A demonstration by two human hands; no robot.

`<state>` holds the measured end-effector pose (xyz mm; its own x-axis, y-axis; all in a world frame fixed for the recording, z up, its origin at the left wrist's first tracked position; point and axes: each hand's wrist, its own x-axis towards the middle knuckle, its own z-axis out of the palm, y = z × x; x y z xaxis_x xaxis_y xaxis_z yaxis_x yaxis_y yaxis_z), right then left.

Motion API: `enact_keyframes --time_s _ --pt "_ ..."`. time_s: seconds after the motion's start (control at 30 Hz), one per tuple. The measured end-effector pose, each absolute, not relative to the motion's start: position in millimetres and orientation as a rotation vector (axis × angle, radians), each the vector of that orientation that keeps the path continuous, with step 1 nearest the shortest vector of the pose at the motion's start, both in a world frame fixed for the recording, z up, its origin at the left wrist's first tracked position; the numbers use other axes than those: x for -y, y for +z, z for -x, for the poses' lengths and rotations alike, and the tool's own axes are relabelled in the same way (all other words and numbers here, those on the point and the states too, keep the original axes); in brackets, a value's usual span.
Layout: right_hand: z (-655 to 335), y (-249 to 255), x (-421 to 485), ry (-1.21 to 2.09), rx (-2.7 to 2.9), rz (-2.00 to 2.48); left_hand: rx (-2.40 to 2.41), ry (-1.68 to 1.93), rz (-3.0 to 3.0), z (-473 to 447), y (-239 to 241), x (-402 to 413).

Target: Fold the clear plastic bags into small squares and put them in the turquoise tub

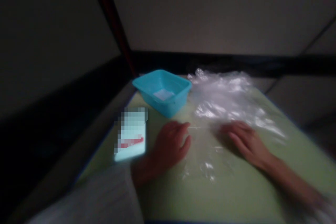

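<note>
On the table lies a flat clear plastic bag, its shiny creases showing between my hands. My left hand is at the bag's left upper edge, thumb and forefinger curved and apart with nothing visible between them. At the other side, my right hand is palm down near the bag's upper right corner. Its fingers reach inward and its thumb is apart; the fingertips are smeared by motion. Whether either hand touches the bag is unclear. Farther back, a crumpled heap of clear plastic spreads beyond my right hand.
A blue plastic basket stands at the back, with a whitish flat piece inside. Left of my left hand is a lit phone, its screen partly pixelated. The yellow-green table ends near a pale wall. The room is dim.
</note>
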<state>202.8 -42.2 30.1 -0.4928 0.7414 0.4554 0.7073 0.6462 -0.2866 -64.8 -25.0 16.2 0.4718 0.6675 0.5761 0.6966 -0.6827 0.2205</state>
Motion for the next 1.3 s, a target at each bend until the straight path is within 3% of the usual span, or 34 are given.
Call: enact_keyframes --time_s 0.27,1.03,1.3 --pt "-206 30 38 0.099 2.272 1.225 1.263 -0.940 2.590 71 15 18" --pt "-189 45 70 0.366 2.679 0.597 1.350 -0.797 2.628 69 17 16" --pt "-182 45 72 0.518 2.478 0.711 1.311 -1.048 2.607 69 16 19"
